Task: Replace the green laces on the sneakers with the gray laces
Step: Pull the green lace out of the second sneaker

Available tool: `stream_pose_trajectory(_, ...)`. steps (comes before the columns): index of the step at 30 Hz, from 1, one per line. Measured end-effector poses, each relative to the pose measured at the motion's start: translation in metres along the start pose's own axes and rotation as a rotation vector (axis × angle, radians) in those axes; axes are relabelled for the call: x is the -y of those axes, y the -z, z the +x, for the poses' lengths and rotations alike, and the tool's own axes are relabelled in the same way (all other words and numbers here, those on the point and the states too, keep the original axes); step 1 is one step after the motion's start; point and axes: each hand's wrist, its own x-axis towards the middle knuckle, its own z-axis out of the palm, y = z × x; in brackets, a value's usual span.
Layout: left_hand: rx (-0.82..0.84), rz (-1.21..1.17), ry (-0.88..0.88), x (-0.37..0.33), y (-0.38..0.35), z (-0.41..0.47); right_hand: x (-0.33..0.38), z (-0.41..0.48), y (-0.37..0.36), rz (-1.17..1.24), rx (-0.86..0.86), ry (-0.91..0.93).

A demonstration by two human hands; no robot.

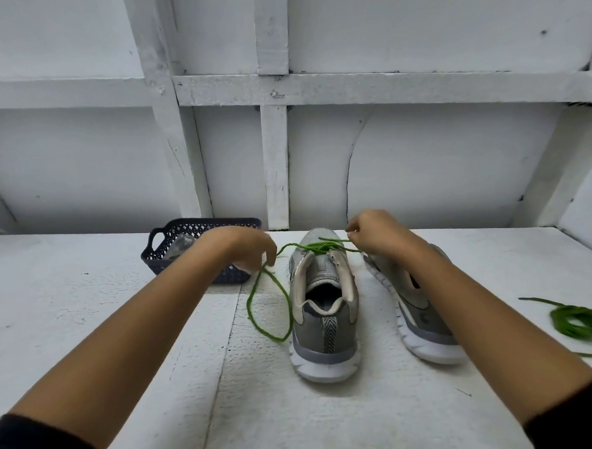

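green lace (316, 247), part-threaded in upright sneaker (323, 312) on table (86, 304); left hand (247, 244) curled round its slack loop, right hand (377, 233) pinching a crossed strand; best drawn out row by row

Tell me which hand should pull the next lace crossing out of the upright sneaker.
Probably the right hand: its fingers pinch the green lace directly above the upright sneaker eyelets; the left hand holds its loose loop off beside the basket.

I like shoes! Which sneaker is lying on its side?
The right sneaker, its white sole showing sideways; the other sneaker stands upright, green lace still threaded.
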Motion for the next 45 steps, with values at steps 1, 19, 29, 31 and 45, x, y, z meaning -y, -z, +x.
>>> stream_pose_trajectory(1, 0.033, 0.046, 0.021, -0.005, -0.001, 0.001, -0.001, 0.007, -0.004, -0.055, 0.048, -0.001)
stream_pose_trajectory(19, -0.497, -0.435, -0.019, -0.035, -0.011, 0.039, 0.017, -0.005, 0.015, 0.203, 0.238, 0.078)
stream_pose_trajectory(29, -0.613, -0.643, 0.038, -0.052, -0.034, -0.003, 0.01, -0.014, 0.009, 0.297, 0.337, -0.019)
stream_pose_trajectory(31, -0.63, -0.662, 0.058, -0.057, -0.045, -0.003, 0.006, -0.008, 0.003, 0.276, 0.34, -0.025)
stream_pose_trajectory(45, -0.704, -0.904, 0.104, -0.068, -0.08, 0.011, 0.012, 0.018, -0.031, -0.034, 0.102, 0.098)
